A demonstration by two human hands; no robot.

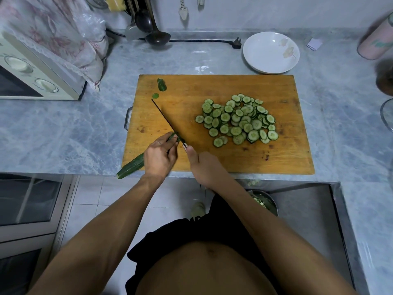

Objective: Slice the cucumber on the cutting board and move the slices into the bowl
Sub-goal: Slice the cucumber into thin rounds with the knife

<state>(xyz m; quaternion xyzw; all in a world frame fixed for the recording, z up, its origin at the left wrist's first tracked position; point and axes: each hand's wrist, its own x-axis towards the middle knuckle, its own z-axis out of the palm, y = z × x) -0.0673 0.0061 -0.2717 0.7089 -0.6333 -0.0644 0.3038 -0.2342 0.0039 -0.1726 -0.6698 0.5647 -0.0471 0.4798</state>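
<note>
A wooden cutting board (223, 86) lies on the grey marble counter. My left hand (160, 156) grips a dark green cucumber (131, 166) whose tail hangs over the board's near left corner. My right hand (202, 167) holds a knife (164, 118) by its handle. The blade stands on edge at the cucumber's tip, right by my left fingers. A heap of several cucumber slices (239, 119) covers the right middle of the board. A cucumber end piece (162, 84) and one small slice (155, 96) lie at the board's far left. The white bowl (271, 52) stands behind the board, nothing in it.
A microwave (36, 77) under a floral cloth sits at the left. Ladles (154, 28) and a power plug (236, 44) lie by the back wall. A pink container (377, 42) stands at the far right. A metal pot (262, 202) sits below the counter.
</note>
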